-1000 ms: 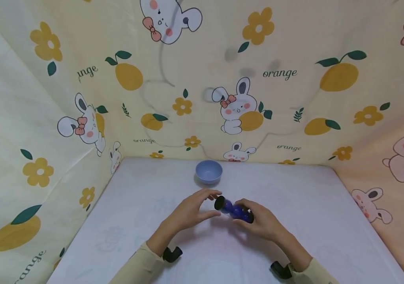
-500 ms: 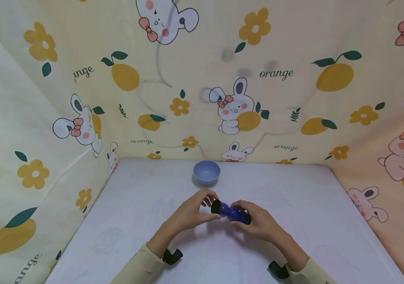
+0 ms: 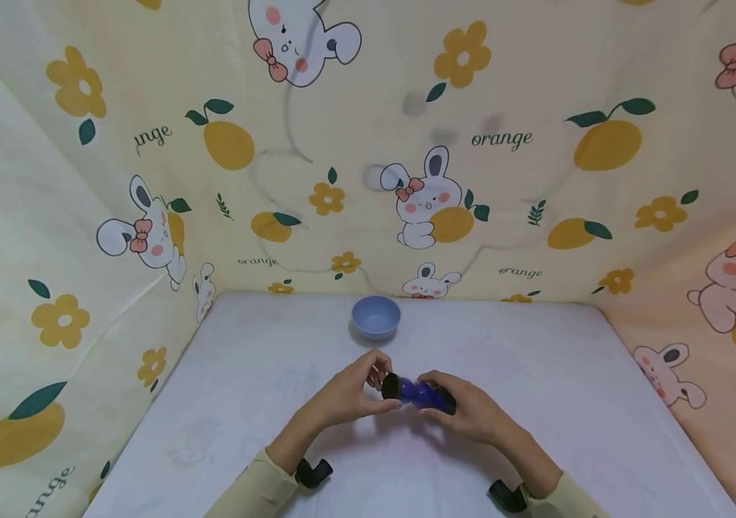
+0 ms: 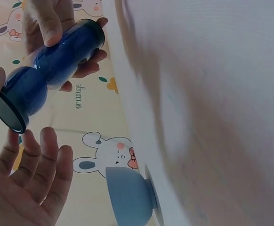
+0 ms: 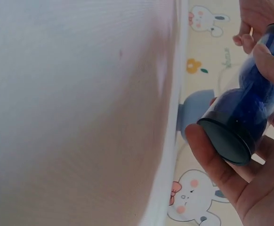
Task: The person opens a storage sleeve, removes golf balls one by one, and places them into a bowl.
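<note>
A blue sand timer [image 3: 416, 392], with two rounded bulbs inside a clear tube and a dark cap at each end, is held tilted above the table. My right hand [image 3: 474, 408] grips its right part; in the right wrist view the thumb lies along the clear tube [image 5: 247, 106] and the fingers pass beneath. At the other end, my left hand [image 3: 347, 392] has its thumb and one fingertip on the rim of the dark cap [image 4: 7, 113]. The remaining left fingers curl loosely beside it in the left wrist view.
A light blue bowl [image 3: 376, 319] stands behind the hands, near the table's back edge. Cloth printed with rabbits and oranges [image 3: 432, 208] walls the white table [image 3: 264, 345] at the back and both sides. Dark devices [image 3: 313, 473] sit at the wrists.
The left fingers have curled in toward the cap of the sand timer, closing the earlier gap. The sand timer has shifted slightly left and lies a little flatter. The right hand keeps its grip.
</note>
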`<action>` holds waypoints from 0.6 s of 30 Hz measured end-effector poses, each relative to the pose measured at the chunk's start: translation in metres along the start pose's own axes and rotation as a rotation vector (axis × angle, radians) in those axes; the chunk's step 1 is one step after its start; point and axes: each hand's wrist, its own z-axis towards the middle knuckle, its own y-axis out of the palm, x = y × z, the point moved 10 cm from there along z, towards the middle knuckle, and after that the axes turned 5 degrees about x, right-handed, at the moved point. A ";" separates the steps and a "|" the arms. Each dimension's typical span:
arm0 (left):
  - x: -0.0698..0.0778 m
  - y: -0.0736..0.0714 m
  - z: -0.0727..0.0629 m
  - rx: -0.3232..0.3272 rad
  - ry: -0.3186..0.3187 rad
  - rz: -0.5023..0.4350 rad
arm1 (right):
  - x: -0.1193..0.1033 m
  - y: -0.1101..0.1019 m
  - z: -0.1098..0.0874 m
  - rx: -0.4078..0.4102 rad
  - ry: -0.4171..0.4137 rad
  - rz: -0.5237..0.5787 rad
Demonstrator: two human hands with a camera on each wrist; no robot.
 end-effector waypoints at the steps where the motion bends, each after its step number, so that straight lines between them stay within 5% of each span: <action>1: 0.000 0.000 0.000 -0.003 -0.003 0.003 | 0.001 0.001 0.000 -0.008 0.003 0.007; 10: -0.001 -0.003 0.001 -0.025 -0.018 0.011 | -0.002 0.000 0.002 -0.051 -0.029 0.108; 18: 0.000 -0.001 0.000 -0.031 -0.009 -0.062 | -0.003 -0.002 -0.002 -0.030 -0.057 0.076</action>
